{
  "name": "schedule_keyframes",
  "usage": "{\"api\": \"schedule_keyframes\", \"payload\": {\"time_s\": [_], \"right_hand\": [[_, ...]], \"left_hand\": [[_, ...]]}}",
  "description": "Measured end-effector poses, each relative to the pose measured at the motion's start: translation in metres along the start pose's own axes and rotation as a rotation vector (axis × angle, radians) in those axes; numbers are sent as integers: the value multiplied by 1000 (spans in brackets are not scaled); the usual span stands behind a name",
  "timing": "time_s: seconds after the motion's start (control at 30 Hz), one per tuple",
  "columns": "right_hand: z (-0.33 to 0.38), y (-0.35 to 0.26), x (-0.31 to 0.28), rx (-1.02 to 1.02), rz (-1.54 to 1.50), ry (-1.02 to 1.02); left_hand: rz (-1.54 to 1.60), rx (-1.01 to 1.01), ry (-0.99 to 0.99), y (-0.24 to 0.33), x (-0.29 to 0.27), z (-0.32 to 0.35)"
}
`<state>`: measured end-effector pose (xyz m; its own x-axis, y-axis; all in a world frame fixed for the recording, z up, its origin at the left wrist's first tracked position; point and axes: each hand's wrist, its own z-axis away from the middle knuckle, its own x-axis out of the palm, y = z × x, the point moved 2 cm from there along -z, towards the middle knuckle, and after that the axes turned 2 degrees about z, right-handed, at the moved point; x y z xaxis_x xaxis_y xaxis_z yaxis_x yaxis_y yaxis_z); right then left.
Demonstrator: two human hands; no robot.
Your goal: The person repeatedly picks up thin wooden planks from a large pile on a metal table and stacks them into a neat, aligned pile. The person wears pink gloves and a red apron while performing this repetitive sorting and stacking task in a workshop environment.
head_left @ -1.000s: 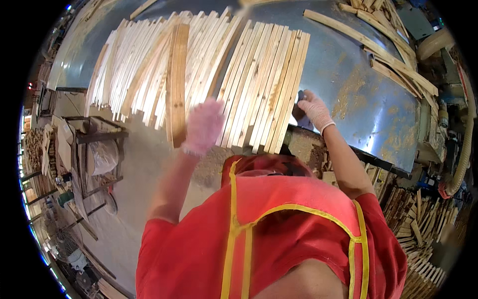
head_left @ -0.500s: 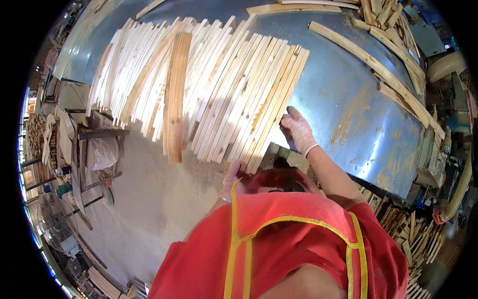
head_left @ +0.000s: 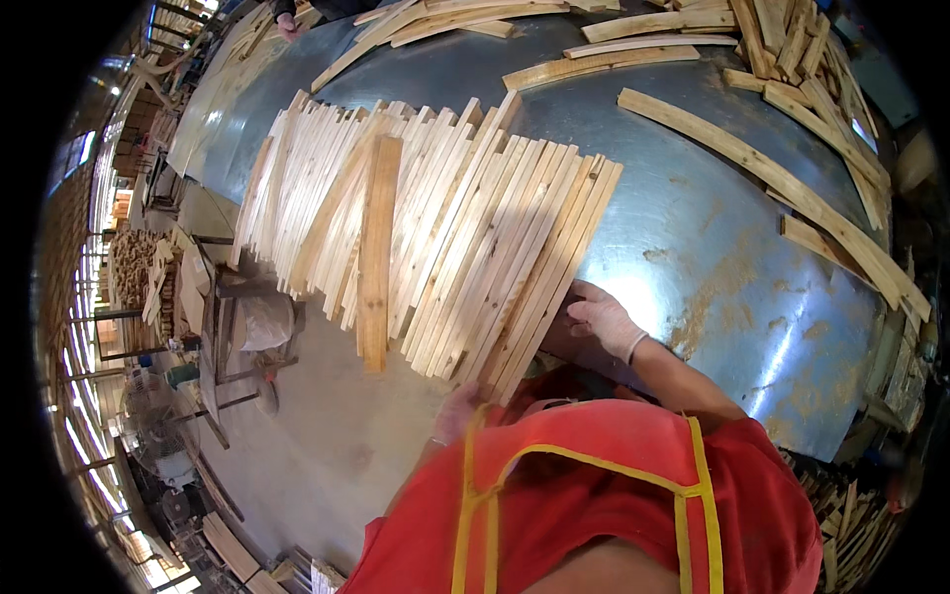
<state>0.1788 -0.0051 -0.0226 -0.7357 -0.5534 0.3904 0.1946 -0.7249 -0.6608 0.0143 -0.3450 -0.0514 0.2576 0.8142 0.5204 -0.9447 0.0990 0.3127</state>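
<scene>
A wide row of pale wooden strips lies side by side on a metal table, their near ends jutting past its edge. One darker wooden strip lies across the top of the row. My gloved left hand is at the near ends of the rightmost strips, its fingers mostly hidden. Beside the row's right edge is my gloved right hand, bent, with thumb and forefinger apart and fingertips close against the outermost strip. Its lower fingers are in shadow.
Long curved boards lie on the table's right side, with a heap of offcuts at the far right. Another person's gloved hand shows at the far left. A metal-framed stand and a fan are on the left.
My view has shifted, so the table and strips appear lower and further right. Another person's hand has come into sight at the far left. Both my hands stay by the same strips.
</scene>
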Motion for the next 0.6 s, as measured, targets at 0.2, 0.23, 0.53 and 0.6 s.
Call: {"api": "schedule_keyframes", "payload": {"time_s": [0.2, 0.23, 0.53, 0.6], "right_hand": [[-58, -81, -65, -612, 678, 297], [-55, -128, -49, -602, 862, 302], [-197, -257, 25, -480, 1294, 183], [-198, -268, 21, -573, 1241, 100]], "left_hand": [[-613, 288, 597, 39, 3, 28], [-849, 355, 648, 40, 15, 34], [-1949, 1101, 649, 95, 184, -57], [-1974, 1057, 640, 102, 199, -70]]}}
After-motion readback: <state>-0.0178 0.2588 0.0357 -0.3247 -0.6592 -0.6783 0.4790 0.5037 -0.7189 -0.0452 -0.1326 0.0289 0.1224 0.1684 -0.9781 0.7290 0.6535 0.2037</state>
